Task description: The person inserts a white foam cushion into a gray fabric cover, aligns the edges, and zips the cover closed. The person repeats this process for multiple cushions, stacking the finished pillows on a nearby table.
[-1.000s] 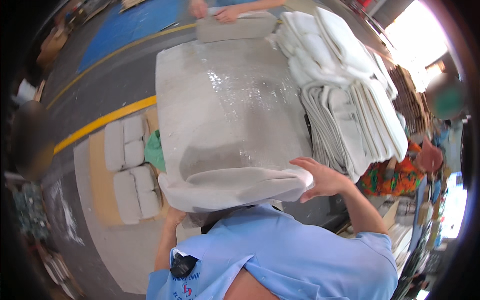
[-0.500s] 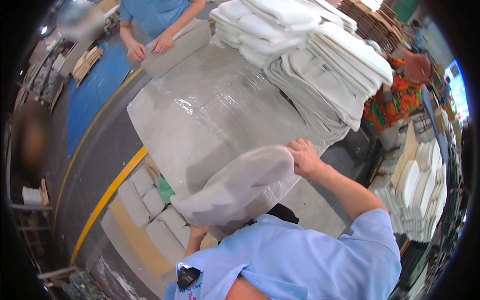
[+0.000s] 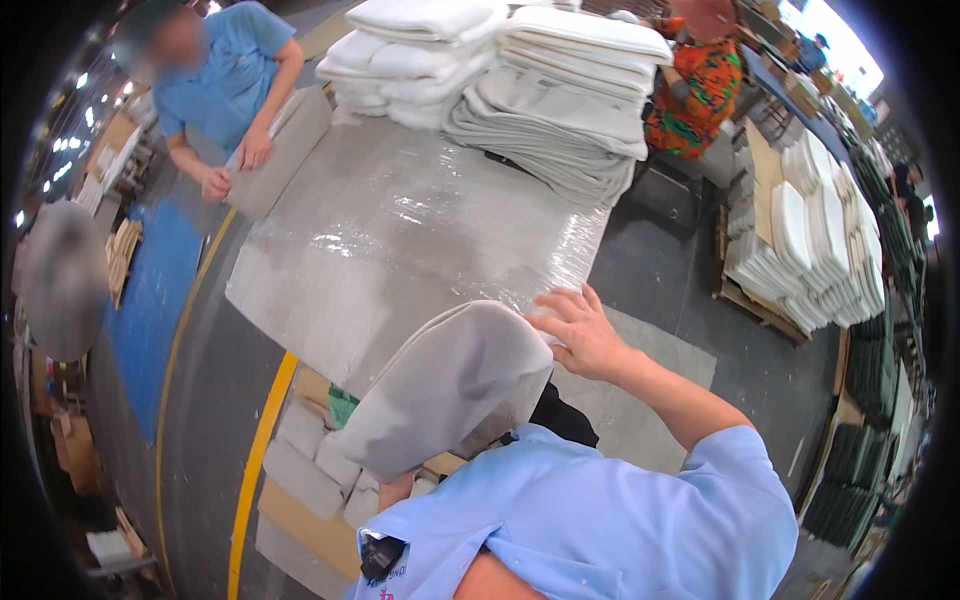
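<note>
A pale grey, soft folded fabric pad (image 3: 445,385) with a rounded end is tilted up in front of me, above the near edge of the plastic-covered table (image 3: 330,270). My left hand (image 3: 396,488) grips the pad's lower left edge; its fingers are hidden behind the fabric. My right hand (image 3: 580,333) is at the pad's rounded right end, fingers spread and stretched out. Its fingertips are close to the pad, and I cannot tell whether they touch it.
Stacked white pads (image 3: 590,55) and grey pads (image 3: 550,130) stand on the table's far side. At far left a co-worker (image 3: 225,70) handles another grey folded pad (image 3: 280,165). More grey pads (image 3: 300,470) lie low at left, and a loaded pallet (image 3: 765,300) stands at right.
The pad has turned more upright and its folded layers show. My right hand has opened from its grip on the pad's end. The view has shifted, bringing more of the right side in.
</note>
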{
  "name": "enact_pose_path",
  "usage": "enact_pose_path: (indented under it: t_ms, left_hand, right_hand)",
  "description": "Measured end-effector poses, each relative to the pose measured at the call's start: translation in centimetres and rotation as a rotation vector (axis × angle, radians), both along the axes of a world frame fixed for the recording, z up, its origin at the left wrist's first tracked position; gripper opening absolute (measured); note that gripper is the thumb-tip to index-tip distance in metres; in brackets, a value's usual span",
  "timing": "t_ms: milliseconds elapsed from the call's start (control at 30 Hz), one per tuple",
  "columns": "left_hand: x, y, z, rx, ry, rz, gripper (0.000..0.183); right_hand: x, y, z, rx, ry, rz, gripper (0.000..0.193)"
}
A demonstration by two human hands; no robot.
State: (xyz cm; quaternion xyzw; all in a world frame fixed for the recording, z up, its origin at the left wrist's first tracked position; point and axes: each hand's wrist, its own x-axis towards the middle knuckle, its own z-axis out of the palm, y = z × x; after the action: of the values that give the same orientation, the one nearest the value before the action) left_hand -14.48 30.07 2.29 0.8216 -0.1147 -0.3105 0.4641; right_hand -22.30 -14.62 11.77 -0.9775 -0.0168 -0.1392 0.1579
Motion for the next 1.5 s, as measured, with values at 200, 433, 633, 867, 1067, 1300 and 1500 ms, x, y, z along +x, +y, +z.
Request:
enact_pose_path:
  t_ms: [200, 433, 633, 867, 1067, 1300, 1500]
  left_hand:
    - [2.2, -1.9, -0.3, 0.039, -0.049, -0.119, 0.021]
    - [4.6, -3.6, -0.1, 0.146, -0.099, -0.201, 0.02]
    - [5.5, -4.1, 0.1, 0.209, -0.141, -0.239, 0.019]
    - [6.5, -4.7, 0.6, 0.273, -0.18, -0.288, 0.019]
    - [6.9, -4.5, 0.9, 0.31, -0.206, -0.315, 0.018]
    - [7.6, -5.0, 1.2, 0.349, -0.234, -0.366, 0.018]
    - [8.6, -4.8, 1.9, 0.406, -0.268, -0.404, 0.018]
  right_hand:
    - [-7.4, 2.0, -2.2, 0.798, 0.267, -0.496, 0.047]
    - [-6.5, 11.5, -8.8, 2.124, 0.536, 0.065, 0.054]
    - [-6.1, 12.0, -11.1, 2.359, 0.488, 0.186, 0.056]
    - [-6.6, 10.9, -10.2, 2.254, 0.504, 0.245, 0.063]
    - [-7.5, 10.0, -9.1, 2.437, 0.191, 0.349, 0.062]
    - [-7.6, 11.7, -11.0, 2.924, 0.216, 0.709, 0.066]
    - [-7.3, 10.6, -10.7, 2.804, 0.05, 0.612, 0.065]
